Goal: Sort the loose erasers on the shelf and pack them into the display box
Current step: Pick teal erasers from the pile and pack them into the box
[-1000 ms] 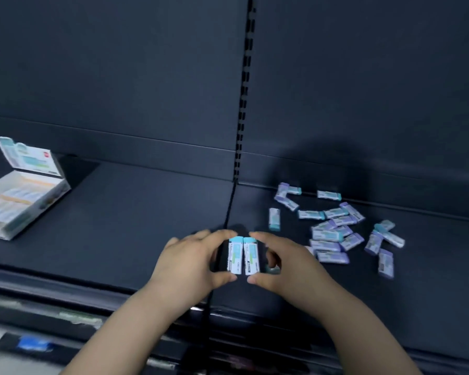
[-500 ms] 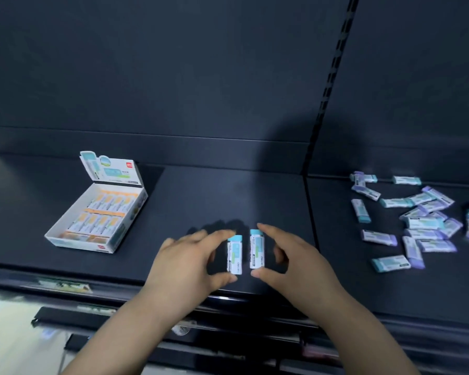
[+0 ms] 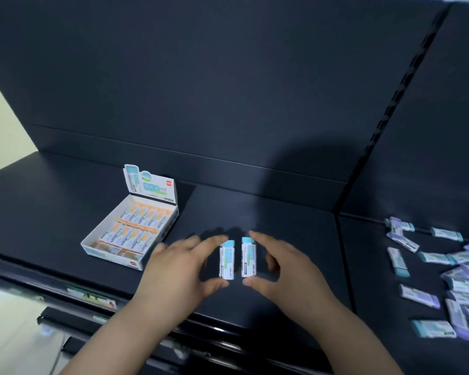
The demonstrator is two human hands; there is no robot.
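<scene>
Head view, looking down on the dark shelf [image 3: 282,212]: the left hand [image 3: 179,269] has its grip clamped, thumb and forefinger, on a blue-capped eraser [image 3: 226,259]. The right hand [image 3: 287,269] pinches a second eraser [image 3: 248,257] the same way, a narrow gap between the two. The display box [image 3: 114,258] sits open just to the left, with rows of orange-capped erasers [image 3: 136,226] inside. The loose erasers [image 3: 460,280] lie scattered well off to the right.

Shop — slotted dark retail shelving [image 3: 255,212]
</scene>
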